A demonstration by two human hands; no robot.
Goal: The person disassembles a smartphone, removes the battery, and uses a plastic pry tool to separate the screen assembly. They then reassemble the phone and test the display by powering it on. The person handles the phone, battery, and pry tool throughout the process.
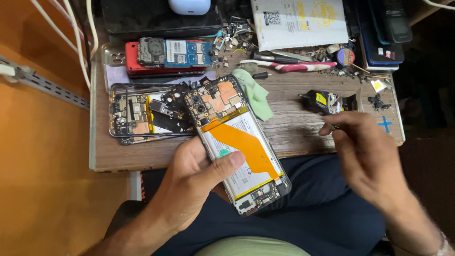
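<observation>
Fingers of the left hand (pixel 196 178) wrap the lower left edge of an opened smartphone with its back cover off, showing a white battery crossed by an orange flex strip (pixel 237 142); the thumb presses flat across the battery while the rest of the hand cups the phone from beneath. The phone tilts with its camera end toward the worn wooden worktop (pixel 294 128) and its charging end out over the person's dark blue lap (pixel 322 199).

Right of the phone, and apart from it, the right hand (pixel 367 159) hovers with thumb and forefinger pinched together on a thin dark tool tip (pixel 332 125); the hand is blurred, so what kind of tool it is cannot be told.

Touching the phone's upper left corner lies a second stripped phone frame with bare circuit boards (pixel 142 114). Above that sits a red phone with a blue and grey board stacked on it (pixel 166 57). A pale green cloth (pixel 256 92) lies just beside the phone's top right corner. Farther right of the phone rests a small black and yellow device (pixel 324 102), and above the cloth a screwdriver with a pink and white handle (pixel 294 66). A white printed packet (pixel 298 21) and loose screws and scraps lie beyond it. Left of the worktop stands an orange wall with a metal rail (pixel 42 83).
</observation>
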